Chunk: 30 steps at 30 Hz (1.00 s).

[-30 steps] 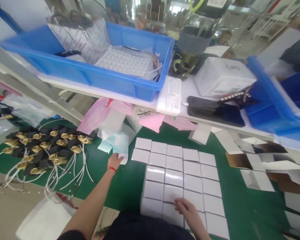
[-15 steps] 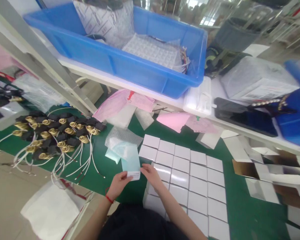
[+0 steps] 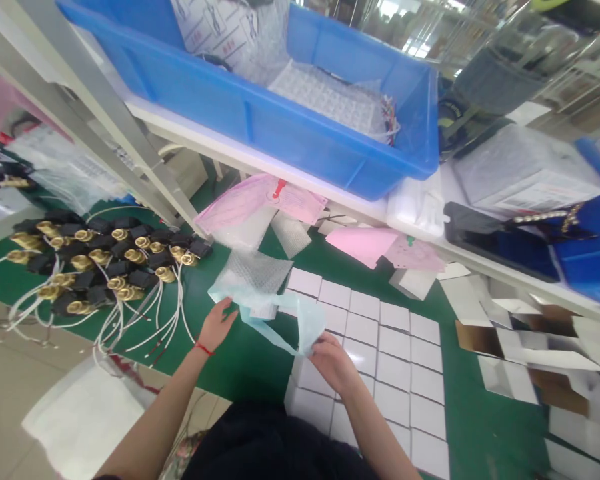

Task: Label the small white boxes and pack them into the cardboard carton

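Note:
A thin light-blue plastic sheet [image 3: 311, 323] lies loosely spread and folded in front of me. My right hand [image 3: 334, 362] pinches its right end. At the sheet's left end is my left hand [image 3: 219, 327], its thumb and fingers apart; whether a fingertip touches the plastic I cannot tell. A small white printed piece [image 3: 263, 311] shows between the folds. Behind it lies a clear bubble-wrap bag [image 3: 255, 272]. Rows of small white boxes [image 3: 363, 330] stand close together beneath and beside my right hand and forearm.
Brass valves with black housings [image 3: 115, 260] and white cables crowd the left of the green table [image 3: 473, 400]. Open white cartons [image 3: 510, 340] lie at right. Above the back edge runs a shelf with a blue bin [image 3: 280, 127]. Pink sheets [image 3: 363, 245] hang below it.
My hands have moved apart, left hand leftward and up, right hand rightward. The light-blue sheet, held upright between them before, is now stretched sideways. The left hand's pinch has opened.

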Each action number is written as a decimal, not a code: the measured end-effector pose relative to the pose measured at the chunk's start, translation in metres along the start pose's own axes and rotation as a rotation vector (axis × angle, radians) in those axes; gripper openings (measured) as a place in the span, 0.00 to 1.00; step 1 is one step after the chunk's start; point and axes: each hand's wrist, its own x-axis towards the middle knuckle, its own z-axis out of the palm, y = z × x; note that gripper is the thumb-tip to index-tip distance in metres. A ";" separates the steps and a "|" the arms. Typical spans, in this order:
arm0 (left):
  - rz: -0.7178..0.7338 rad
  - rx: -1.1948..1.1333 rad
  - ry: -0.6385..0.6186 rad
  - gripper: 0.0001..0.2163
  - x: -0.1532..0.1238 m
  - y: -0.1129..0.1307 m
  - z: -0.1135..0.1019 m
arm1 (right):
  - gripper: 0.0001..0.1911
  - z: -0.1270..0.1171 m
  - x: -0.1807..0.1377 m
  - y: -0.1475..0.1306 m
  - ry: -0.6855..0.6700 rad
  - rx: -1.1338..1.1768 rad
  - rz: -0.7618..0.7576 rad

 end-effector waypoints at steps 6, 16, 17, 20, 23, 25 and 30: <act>0.131 0.046 -0.017 0.13 0.012 0.046 0.008 | 0.13 -0.004 -0.012 -0.009 0.147 0.112 -0.051; 0.522 -0.093 -0.272 0.17 -0.078 0.158 0.019 | 0.13 0.015 -0.014 -0.058 0.271 0.289 -0.210; 0.532 -0.081 -0.314 0.18 -0.077 0.161 0.021 | 0.13 0.016 -0.015 -0.064 0.278 0.290 -0.233; 0.498 -0.032 -0.243 0.16 -0.065 0.160 0.026 | 0.13 0.012 -0.018 -0.083 0.341 0.320 -0.330; 0.327 -0.053 0.054 0.15 -0.060 0.145 0.028 | 0.11 0.001 -0.026 -0.101 0.418 0.373 -0.397; 0.144 -0.141 0.098 0.16 -0.067 0.133 0.033 | 0.10 -0.007 -0.036 -0.108 0.438 0.385 -0.397; -0.438 -0.560 -0.196 0.26 -0.108 0.113 0.064 | 0.08 -0.020 -0.081 -0.095 0.490 0.345 -0.380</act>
